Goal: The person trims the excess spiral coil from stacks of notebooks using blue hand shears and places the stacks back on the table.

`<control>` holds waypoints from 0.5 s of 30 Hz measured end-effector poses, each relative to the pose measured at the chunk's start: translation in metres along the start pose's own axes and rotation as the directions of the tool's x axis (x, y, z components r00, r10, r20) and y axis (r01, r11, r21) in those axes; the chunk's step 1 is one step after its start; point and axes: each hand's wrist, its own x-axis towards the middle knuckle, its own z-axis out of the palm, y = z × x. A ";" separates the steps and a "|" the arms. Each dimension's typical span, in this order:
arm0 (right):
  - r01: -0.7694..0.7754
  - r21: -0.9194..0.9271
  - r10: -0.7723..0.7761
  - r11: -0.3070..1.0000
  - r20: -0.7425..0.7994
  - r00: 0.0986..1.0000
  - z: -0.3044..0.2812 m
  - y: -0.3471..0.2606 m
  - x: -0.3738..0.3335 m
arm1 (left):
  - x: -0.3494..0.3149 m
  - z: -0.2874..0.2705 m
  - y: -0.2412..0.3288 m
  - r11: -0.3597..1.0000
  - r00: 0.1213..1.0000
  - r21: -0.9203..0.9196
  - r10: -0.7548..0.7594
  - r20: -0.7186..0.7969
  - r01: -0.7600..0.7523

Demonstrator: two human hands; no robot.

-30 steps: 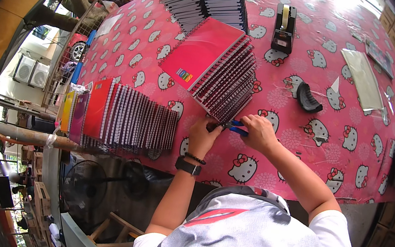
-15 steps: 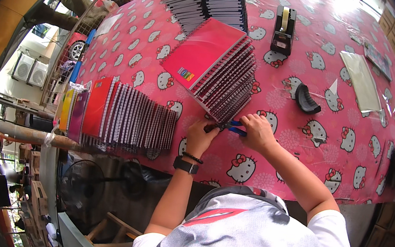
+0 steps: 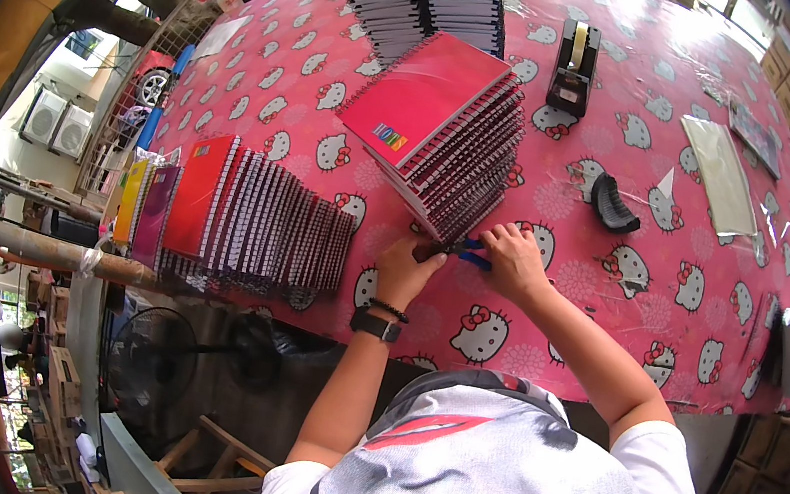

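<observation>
A tall, leaning stack of spiral notebooks [image 3: 426, 100], with a pink-red cover on top, stands in front of me. At its near lower corner my left hand [image 3: 406, 274] is closed on the corner of a notebook, a dark coil end by the fingertips. My right hand [image 3: 511, 260] grips blue-handled pliers [image 3: 474, 258] from the right. The pliers' jaws point left to that same corner, close to my left fingers; their tips are hard to make out. To the left, a row of spiral notebooks [image 3: 200, 194] leans along the table's edge, red, purple and yellow covers showing.
A pink patterned cover lies over the table [image 3: 566, 322]. Two more notebook stacks [image 3: 463, 14] stand at the back. Right of the main stack are a black tape dispenser [image 3: 573, 70], a curved black piece [image 3: 613, 205] and a clear plastic packet [image 3: 723, 177]. A fan [image 3: 153, 354] stands below, left.
The view has shifted slightly, so the stacks sit a little further right in it. My hands stay at the same notebook corner, with the pliers still in my right hand.
</observation>
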 end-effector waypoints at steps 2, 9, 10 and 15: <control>-0.072 0.082 0.064 0.994 0.105 0.992 0.002 0.003 0.002 | 0.001 0.003 0.001 1.000 1.000 0.008 -0.001 0.000 0.001; -0.030 0.053 0.023 0.998 0.128 0.992 -0.008 0.012 -0.001 | 0.001 0.008 -0.021 0.984 0.999 -0.179 0.006 -0.039 -0.013; -0.025 0.012 0.023 1.000 0.109 0.994 -0.007 0.013 -0.003 | 0.000 0.009 -0.022 0.979 1.000 -0.205 -0.019 -0.021 0.014; -0.029 -0.062 0.034 0.998 0.085 0.996 -0.005 0.004 0.000 | -0.003 0.013 -0.025 0.973 0.999 -0.230 -0.017 -0.039 0.008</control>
